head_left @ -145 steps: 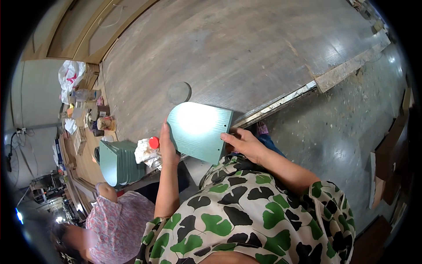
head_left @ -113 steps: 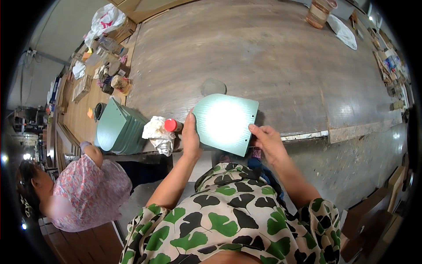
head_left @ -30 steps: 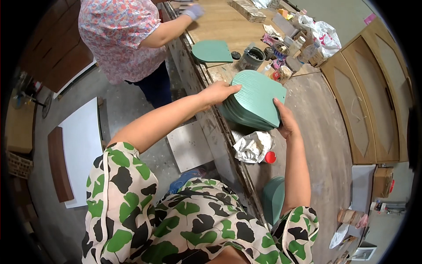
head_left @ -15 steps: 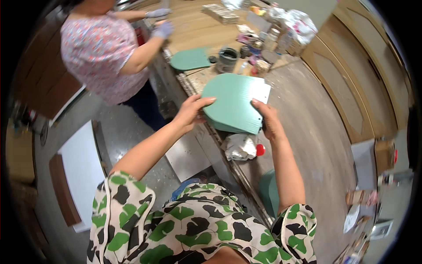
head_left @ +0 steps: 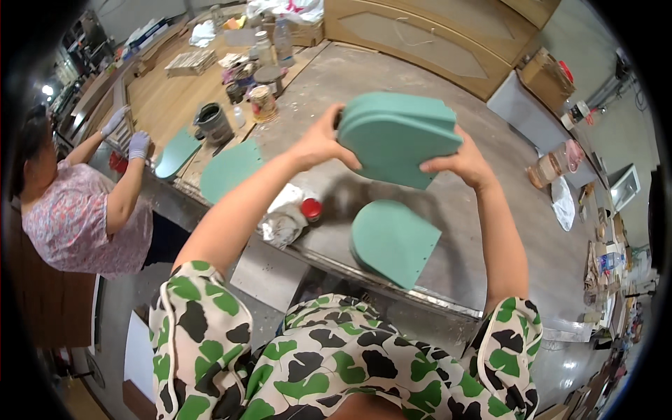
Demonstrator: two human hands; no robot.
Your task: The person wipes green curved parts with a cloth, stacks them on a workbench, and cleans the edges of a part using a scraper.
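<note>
Between my two hands a stack of mint-green round-ended panels (head_left: 395,143) is held up over the table. My left hand (head_left: 329,143) grips its left side, thumb on the front face and fingers behind. On the right edge, my right hand (head_left: 462,162) clasps it with the thumb on the near face. Below, nearer to me, a second pile of green panels (head_left: 393,241) lies on the table, with small dark holes along its straight edge. Another green panel (head_left: 229,171) rests at the left, partly hidden by my left forearm.
A crumpled silvery bag (head_left: 283,227) and a red-capped container (head_left: 311,209) stand near the table's front edge. A dark paint can (head_left: 213,124), jars and bottles crowd the far left. Another person (head_left: 87,203) in gloves works there beside a green panel (head_left: 178,152). Wooden doors (head_left: 420,45) stand behind.
My view has swung to the right. The panel stack has been lifted and tilted in both hands and moved right, above the other pile, leaving a green panel behind at the left.
</note>
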